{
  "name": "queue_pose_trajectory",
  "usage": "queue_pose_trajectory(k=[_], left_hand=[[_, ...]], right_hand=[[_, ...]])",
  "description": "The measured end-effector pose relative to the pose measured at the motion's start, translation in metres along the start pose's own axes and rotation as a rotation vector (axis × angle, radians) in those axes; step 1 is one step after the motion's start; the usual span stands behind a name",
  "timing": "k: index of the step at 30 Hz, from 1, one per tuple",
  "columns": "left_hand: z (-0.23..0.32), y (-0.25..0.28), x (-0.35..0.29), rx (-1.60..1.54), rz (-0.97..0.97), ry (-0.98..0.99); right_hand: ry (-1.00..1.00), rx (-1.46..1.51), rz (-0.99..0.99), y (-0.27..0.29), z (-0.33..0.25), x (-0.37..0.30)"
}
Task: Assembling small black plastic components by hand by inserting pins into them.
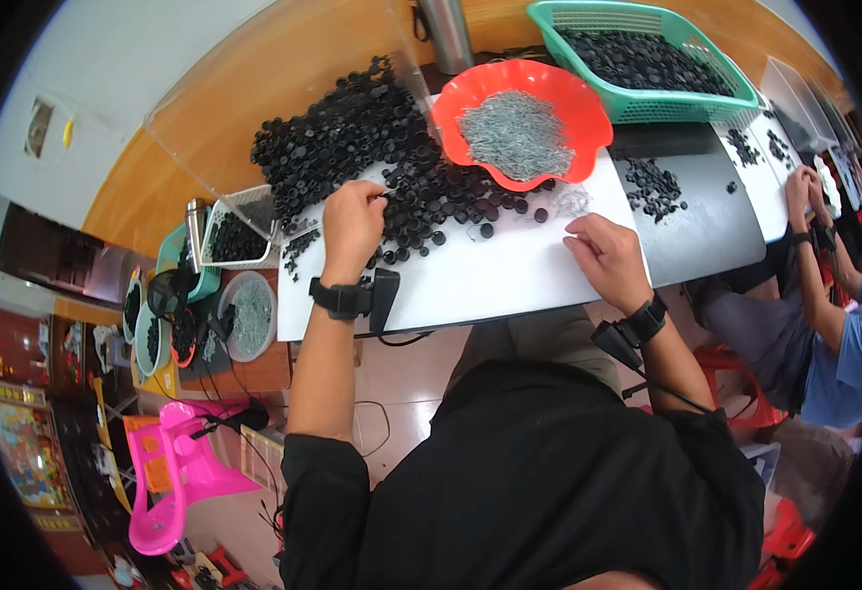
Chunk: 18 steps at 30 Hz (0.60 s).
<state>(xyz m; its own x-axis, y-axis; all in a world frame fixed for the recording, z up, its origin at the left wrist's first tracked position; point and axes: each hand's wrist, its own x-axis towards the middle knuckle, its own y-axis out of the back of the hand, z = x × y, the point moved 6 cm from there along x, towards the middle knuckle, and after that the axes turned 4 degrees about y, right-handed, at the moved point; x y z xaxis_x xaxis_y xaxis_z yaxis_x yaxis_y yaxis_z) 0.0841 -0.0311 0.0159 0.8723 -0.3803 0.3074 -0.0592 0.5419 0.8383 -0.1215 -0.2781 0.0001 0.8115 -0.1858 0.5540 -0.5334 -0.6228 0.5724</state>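
A large heap of small round black caps (pixel 342 133) spreads over the white tabletop (pixel 509 285), with loose ones scattered toward the near side. At the heap's left part, my left hand (pixel 354 228) is closed, its fingertips together by the caps; anything in them is too small or hidden to make out. My right hand (pixel 608 258) is closed too, thumb and fingers bent together above the white surface, and I cannot make out what they hold. Just beyond it lies a little pile of thin silvery pieces (pixel 573 203). A red scalloped bowl (pixel 593 108) holds many thin metal pieces (pixel 517 133).
A clear plastic panel (pixel 214 108) stands around the heap's left. Behind are a steel flask (pixel 445 34) and a green basket (pixel 652 106) of black parts. On the right, a co-worker's hands (pixel 806 192) are at the table. A pink plastic chair (pixel 190 457) stands at left.
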Motion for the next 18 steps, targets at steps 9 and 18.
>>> queue_pose_trajectory(k=[9,18], left_hand=[[0.007,0.016,-0.012,-0.146,0.090,-0.017],[0.080,-0.032,-0.077,-1.028,-0.457,0.179]], right_hand=[[0.077,-0.019,0.040,0.001,0.003,-0.001],[-0.099,0.235,0.026,-0.001,0.000,-0.002]])
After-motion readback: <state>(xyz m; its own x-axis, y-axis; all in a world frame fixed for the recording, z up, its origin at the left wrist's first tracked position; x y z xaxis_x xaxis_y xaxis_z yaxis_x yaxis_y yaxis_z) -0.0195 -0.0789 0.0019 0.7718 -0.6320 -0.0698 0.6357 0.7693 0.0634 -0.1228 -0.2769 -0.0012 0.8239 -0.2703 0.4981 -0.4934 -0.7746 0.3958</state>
